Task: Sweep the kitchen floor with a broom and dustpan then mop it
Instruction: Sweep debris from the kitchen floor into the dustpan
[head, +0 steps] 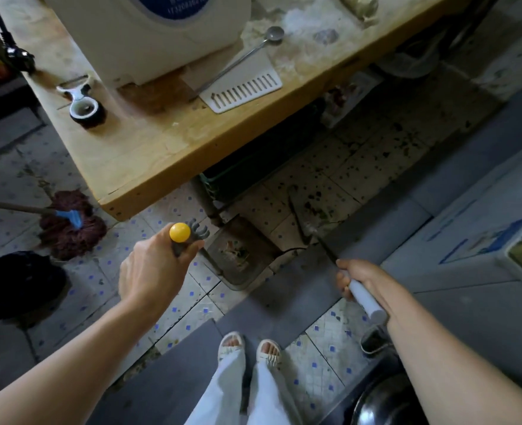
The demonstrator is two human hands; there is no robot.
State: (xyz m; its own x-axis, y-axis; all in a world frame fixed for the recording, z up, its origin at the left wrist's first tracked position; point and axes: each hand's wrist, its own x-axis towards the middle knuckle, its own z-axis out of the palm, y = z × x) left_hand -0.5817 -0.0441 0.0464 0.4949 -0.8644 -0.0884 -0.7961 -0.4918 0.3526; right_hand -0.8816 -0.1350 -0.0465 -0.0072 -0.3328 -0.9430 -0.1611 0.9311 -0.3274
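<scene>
Two handles (180, 237), round yellow knob (179, 232)

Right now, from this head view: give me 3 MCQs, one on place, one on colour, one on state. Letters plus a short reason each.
1. Where is the mop head?
A. on the table
B. on the floor left of the table
C. in the dustpan

2. What colour is the knob atop the handle in the left hand?
A. yellow
B. red
C. green

3. What is the right hand doing?
A. hanging open
B. pressing flat on the table
C. gripping a white handle

Answers:
1 B, it lies on the tiles beside the wooden table, stick running off left.
2 A, the knob is plainly yellow.
3 C, fingers curl round the white handle, whose dark rod runs toward the floor.
</scene>
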